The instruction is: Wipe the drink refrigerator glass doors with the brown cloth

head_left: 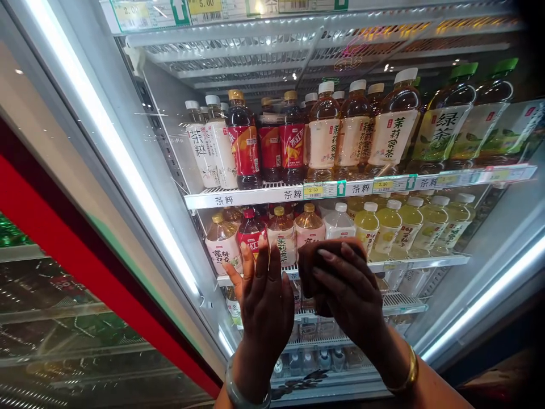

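Glaring white tube light (114, 145), left hand (266, 309) in shadow

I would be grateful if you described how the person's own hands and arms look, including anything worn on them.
No gloves or sleeves are in view. At the wrist of the left hand is a thick, rounded, pale greyish bangle. At the wrist of the right hand is a narrower, shiny gold-coloured bangle; any markings are too small to tell.
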